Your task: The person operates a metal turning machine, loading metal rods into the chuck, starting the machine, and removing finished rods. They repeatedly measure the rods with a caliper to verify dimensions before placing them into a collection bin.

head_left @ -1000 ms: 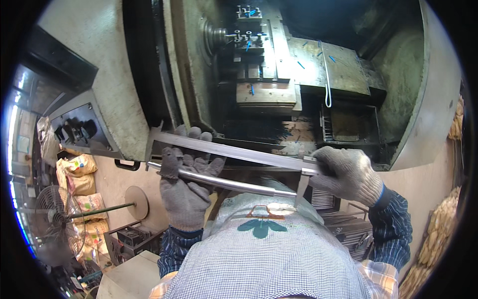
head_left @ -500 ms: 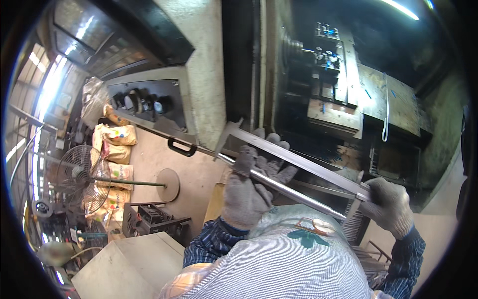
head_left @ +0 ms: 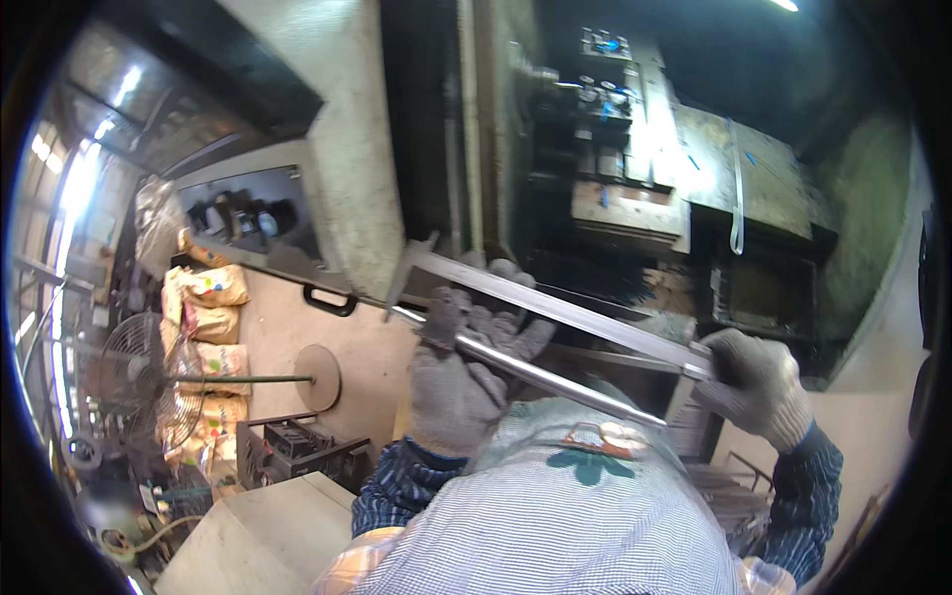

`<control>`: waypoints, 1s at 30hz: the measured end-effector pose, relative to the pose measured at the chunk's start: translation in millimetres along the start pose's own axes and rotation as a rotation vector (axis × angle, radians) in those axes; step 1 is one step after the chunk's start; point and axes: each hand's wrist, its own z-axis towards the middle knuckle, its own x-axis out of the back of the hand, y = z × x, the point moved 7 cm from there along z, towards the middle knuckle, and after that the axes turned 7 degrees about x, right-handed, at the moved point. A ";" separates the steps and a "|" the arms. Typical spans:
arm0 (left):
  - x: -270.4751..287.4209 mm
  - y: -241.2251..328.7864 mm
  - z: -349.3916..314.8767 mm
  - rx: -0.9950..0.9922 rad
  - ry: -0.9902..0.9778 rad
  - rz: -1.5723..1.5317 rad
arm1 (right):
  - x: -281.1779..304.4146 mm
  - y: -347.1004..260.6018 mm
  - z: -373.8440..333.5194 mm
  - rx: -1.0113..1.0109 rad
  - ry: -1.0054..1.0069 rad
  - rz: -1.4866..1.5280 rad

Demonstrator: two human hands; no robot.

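Observation:
My gloved left hand (head_left: 458,387) is wrapped around a shiny metal rod (head_left: 560,377), which slants down to the right across my front. Just beyond the rod, a long vernier caliper (head_left: 565,309) lies nearly parallel to it. Its fixed jaw is by the rod's left end, and the sliding jaw is near the right end. Whether the jaws touch the rod I cannot tell. My gloved right hand (head_left: 759,387) is closed on the caliper's right end, covering part of the slider. Some left-hand fingers extend behind the rod, under the caliper's beam.
Ahead is an open machine bay with a tool block (head_left: 630,213) and a hooked metal rod (head_left: 736,188). A control panel (head_left: 258,213) and black handle (head_left: 329,300) are at left. Beyond stand a floor fan (head_left: 139,367) and stacked sacks (head_left: 218,362). A pale box (head_left: 268,540) is lower left.
The view has turned slightly, so the machine and surroundings sit farther left and higher. Both hands still hold the rod and caliper; my right hand covers more of the slider.

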 end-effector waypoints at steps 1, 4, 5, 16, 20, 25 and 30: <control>-2.9 0.9 0.5 0.011 -0.030 -0.015 | 1.0 -1.0 2.2 0.006 -0.039 -0.010; 1.4 2.5 0.2 0.033 -0.052 0.015 | 3.9 -3.6 6.1 0.035 -0.004 0.059; 4.8 3.2 0.1 0.053 -0.093 -0.088 | 5.2 -4.1 6.3 0.033 -0.029 0.042; 12.0 7.9 -0.1 0.034 -0.101 -0.117 | 4.0 -0.4 -0.3 0.001 -0.116 -0.033; 11.0 7.4 -0.4 0.040 -0.103 -0.124 | 6.6 -2.8 0.0 0.016 -0.095 -0.018; 12.5 8.3 1.5 0.062 -0.173 -0.109 | 5.0 0.6 -4.5 0.034 -0.094 0.003; 13.8 8.0 0.4 0.015 -0.101 -0.080 | 9.8 -7.3 0.0 0.022 -0.083 0.004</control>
